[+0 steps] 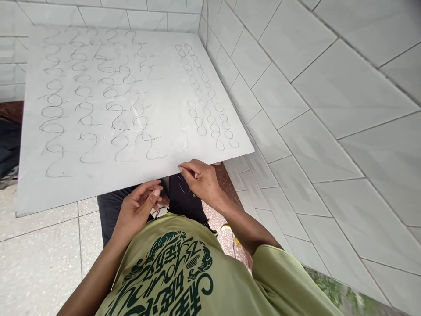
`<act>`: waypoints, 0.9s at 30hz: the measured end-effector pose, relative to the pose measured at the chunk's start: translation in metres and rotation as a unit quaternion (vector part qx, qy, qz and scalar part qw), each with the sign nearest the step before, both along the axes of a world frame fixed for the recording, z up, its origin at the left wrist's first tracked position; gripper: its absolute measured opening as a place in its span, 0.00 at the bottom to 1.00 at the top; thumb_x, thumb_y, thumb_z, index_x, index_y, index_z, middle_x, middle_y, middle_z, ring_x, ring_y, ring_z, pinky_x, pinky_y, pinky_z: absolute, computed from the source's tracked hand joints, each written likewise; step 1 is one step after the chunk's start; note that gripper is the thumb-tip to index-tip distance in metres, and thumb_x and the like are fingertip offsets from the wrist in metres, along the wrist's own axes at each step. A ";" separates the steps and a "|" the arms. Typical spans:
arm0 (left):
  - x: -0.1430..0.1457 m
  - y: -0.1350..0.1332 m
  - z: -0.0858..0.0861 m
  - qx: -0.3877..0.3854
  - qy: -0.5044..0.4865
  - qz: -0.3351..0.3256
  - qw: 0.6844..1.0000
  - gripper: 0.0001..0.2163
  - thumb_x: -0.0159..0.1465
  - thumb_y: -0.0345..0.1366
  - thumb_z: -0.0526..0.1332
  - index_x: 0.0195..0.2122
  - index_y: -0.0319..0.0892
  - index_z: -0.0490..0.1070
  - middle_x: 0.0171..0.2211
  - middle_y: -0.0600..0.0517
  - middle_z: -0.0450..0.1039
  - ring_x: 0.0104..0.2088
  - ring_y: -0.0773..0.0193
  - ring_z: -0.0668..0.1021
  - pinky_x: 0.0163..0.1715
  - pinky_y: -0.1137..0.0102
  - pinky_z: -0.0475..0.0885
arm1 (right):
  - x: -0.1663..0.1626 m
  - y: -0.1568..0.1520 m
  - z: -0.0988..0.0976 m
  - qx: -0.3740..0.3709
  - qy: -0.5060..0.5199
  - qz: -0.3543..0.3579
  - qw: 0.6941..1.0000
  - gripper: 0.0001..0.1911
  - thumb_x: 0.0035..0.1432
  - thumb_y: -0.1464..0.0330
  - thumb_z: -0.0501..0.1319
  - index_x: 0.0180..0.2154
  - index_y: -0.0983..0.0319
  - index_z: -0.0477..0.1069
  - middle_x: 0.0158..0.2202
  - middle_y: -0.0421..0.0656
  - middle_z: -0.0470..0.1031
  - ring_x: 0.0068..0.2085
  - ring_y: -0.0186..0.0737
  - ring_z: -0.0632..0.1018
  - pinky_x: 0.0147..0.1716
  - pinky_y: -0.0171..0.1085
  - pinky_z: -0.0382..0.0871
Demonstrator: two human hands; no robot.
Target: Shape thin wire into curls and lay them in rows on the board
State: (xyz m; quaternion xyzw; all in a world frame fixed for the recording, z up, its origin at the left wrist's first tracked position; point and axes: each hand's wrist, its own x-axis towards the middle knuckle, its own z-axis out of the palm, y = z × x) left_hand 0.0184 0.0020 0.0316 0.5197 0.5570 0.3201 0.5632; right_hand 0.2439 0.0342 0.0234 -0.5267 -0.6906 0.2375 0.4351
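Observation:
A large white board rests on my lap, covered with rows of thin bent wire pieces shaped like S-curves and loops. Smaller looped wires run in two columns on its right side. My right hand is at the board's near edge, its fingers pinched on a thin wire that curves below them. My left hand hovers just below the board edge with fingers curled toward the thumb, close to the same wire; whether it touches the wire is unclear.
A white tiled wall rises close on the right and behind the board. A pale speckled floor lies at lower left. Dark cloth or bags sit at the far left edge. I wear a green printed shirt.

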 end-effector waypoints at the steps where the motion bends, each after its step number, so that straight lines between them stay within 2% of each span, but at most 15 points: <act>1: 0.002 0.002 0.000 -0.013 -0.022 -0.015 1.000 0.25 0.65 0.52 0.66 0.58 0.43 0.74 0.51 0.44 0.79 0.34 0.63 0.80 0.35 0.67 0.78 | -0.002 0.000 -0.001 0.005 -0.017 -0.005 1.000 0.11 0.71 0.68 0.57 0.40 0.60 0.79 0.34 0.43 0.79 0.36 0.40 0.78 0.39 0.38 0.71; 6: 0.020 0.002 -0.006 -0.092 -0.124 -0.077 0.985 0.28 0.62 0.49 0.70 0.61 0.43 0.72 0.55 0.41 0.77 0.42 0.56 0.82 0.36 0.64 0.81 | -0.014 -0.001 -0.007 0.026 -0.114 -0.038 0.992 0.14 0.72 0.69 0.54 0.40 0.61 0.78 0.32 0.45 0.76 0.35 0.42 0.76 0.38 0.39 0.70; 9: 0.031 0.000 -0.009 -0.126 -0.168 -0.040 0.977 0.23 0.62 0.49 0.70 0.54 0.39 0.77 0.47 0.41 0.82 0.36 0.58 0.83 0.34 0.64 0.81 | -0.021 -0.002 -0.007 0.017 -0.121 -0.044 0.991 0.15 0.72 0.69 0.54 0.39 0.61 0.78 0.31 0.46 0.75 0.35 0.42 0.75 0.38 0.39 0.70; 12: 0.035 -0.001 -0.012 -0.141 -0.206 0.017 0.968 0.20 0.62 0.48 0.70 0.48 0.38 0.80 0.37 0.44 0.83 0.30 0.62 0.81 0.31 0.66 0.79 | -0.023 -0.003 -0.003 -0.014 -0.046 -0.001 0.999 0.13 0.72 0.66 0.56 0.40 0.60 0.79 0.34 0.45 0.78 0.35 0.41 0.77 0.39 0.39 0.71; 14: 0.034 0.000 -0.013 -0.148 -0.222 0.033 0.963 0.19 0.62 0.47 0.71 0.47 0.37 0.80 0.36 0.45 0.82 0.28 0.64 0.80 0.29 0.67 0.79 | -0.020 -0.003 0.000 -0.053 0.040 0.035 0.997 0.14 0.72 0.62 0.57 0.43 0.60 0.79 0.36 0.44 0.80 0.36 0.39 0.77 0.38 0.38 0.72; 18: 0.030 0.001 -0.012 -0.171 -0.246 0.027 0.954 0.18 0.61 0.45 0.72 0.46 0.37 0.81 0.35 0.47 0.80 0.27 0.66 0.79 0.25 0.71 0.77 | -0.009 -0.002 -0.006 -0.154 0.180 0.062 0.970 0.17 0.72 0.56 0.57 0.47 0.61 0.78 0.37 0.43 0.80 0.35 0.37 0.79 0.35 0.35 0.73; 23: 0.027 0.004 -0.017 -0.206 -0.280 -0.016 0.937 0.14 0.61 0.42 0.72 0.40 0.36 0.81 0.30 0.50 0.77 0.24 0.69 0.76 0.21 0.74 0.73 | -0.006 -0.002 -0.024 -0.240 0.194 0.193 0.931 0.16 0.66 0.55 0.64 0.42 0.60 0.81 0.44 0.45 0.81 0.41 0.39 0.81 0.40 0.38 0.77; 25: 0.026 0.004 -0.022 -0.218 -0.281 -0.023 0.934 0.13 0.60 0.42 0.73 0.37 0.36 0.80 0.30 0.49 0.77 0.23 0.69 0.76 0.20 0.74 0.73 | -0.010 -0.004 -0.028 -0.242 0.217 0.201 0.924 0.15 0.65 0.55 0.65 0.40 0.60 0.81 0.45 0.46 0.81 0.42 0.40 0.82 0.41 0.39 0.77; 27: 0.026 0.004 -0.026 -0.227 -0.278 -0.018 0.933 0.13 0.59 0.42 0.74 0.36 0.36 0.80 0.31 0.48 0.79 0.23 0.69 0.76 0.20 0.74 0.72 | -0.016 -0.007 -0.031 -0.232 0.242 0.174 0.926 0.15 0.62 0.56 0.68 0.38 0.61 0.81 0.44 0.46 0.81 0.43 0.41 0.82 0.42 0.40 0.77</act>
